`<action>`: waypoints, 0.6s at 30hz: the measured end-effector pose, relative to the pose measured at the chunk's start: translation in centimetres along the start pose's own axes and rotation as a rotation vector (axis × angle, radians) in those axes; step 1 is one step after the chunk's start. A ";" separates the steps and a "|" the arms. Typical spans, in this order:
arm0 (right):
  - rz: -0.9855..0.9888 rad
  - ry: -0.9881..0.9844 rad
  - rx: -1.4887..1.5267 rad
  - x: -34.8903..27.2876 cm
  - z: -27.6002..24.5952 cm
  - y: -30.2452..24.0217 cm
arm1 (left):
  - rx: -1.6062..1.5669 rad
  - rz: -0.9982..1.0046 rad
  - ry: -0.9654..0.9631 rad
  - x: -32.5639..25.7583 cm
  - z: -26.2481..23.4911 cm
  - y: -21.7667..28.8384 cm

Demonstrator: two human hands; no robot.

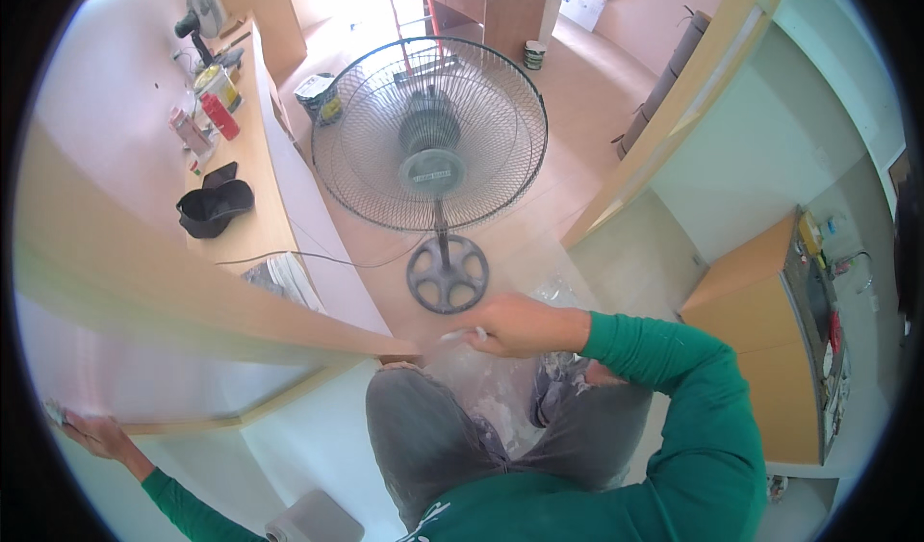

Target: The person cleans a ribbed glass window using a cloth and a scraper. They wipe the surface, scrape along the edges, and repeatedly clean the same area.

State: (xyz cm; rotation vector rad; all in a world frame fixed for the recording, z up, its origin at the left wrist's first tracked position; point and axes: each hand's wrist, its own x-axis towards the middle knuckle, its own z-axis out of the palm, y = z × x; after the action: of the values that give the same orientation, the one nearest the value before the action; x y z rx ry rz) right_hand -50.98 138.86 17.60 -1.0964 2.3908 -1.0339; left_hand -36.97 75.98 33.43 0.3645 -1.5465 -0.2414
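My right hand (529, 326), in a green sleeve, is closed in front of my knees. A small whitish piece (467, 337), blurred and too unclear to name, sticks out from its fingers. It is close to the end of a pale wood-edged partition (327, 338). Far to the left, my left hand (99, 436) is beside the partition's lower wooden edge. Its fingers are bent around something small and pale (56, 413) that I cannot make out.
A large pedestal fan (433, 171) stands ahead. Along the left, a wooden counter (274, 191) carries a black cap (214, 208), a red bottle (220, 116) and a smaller fan (199, 17). A cabinet (756, 335) is at right; a ladder (426, 8) stands behind the fan.
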 end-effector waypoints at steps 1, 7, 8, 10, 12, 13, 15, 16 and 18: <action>0.011 0.040 -0.020 -0.5 -0.4 1.1 | 0.016 -0.040 0.004 -0.1 -0.2 -0.9; 0.190 0.053 -0.033 -3.3 -0.2 4.4 | 0.043 0.098 -0.005 0.9 -0.5 -1.4; 0.200 0.056 -0.009 -3.5 -0.3 4.5 | 0.065 0.197 -0.008 0.7 -0.6 -1.2; 0.222 0.064 0.041 -3.8 -0.2 4.8 | 0.116 0.120 -0.034 -0.7 -0.6 -1.7; 0.257 0.032 -0.010 -3.4 -0.5 5.0 | 0.168 0.035 -0.042 -3.4 -0.8 -3.2; 0.272 0.016 -0.033 -3.1 -0.5 5.1 | 0.196 -0.008 -0.040 -5.5 -0.9 -3.8; 0.277 -0.019 -0.066 -2.7 -0.4 5.6 | 0.238 -0.073 -0.046 -11.4 -1.5 -6.8; 0.280 -0.031 -0.079 -2.6 -0.3 5.9 | 0.243 -0.083 -0.055 -13.6 -1.7 -8.5; 0.304 -0.041 -0.118 -2.6 -0.4 6.2 | 0.153 0.000 -0.034 -16.1 -0.4 -5.4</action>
State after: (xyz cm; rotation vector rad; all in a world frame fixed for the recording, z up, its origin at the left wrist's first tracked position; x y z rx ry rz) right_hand -52.69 143.76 13.36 -0.7484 2.5111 -0.7695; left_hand -36.40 77.10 16.45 0.4828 -1.6026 -0.1298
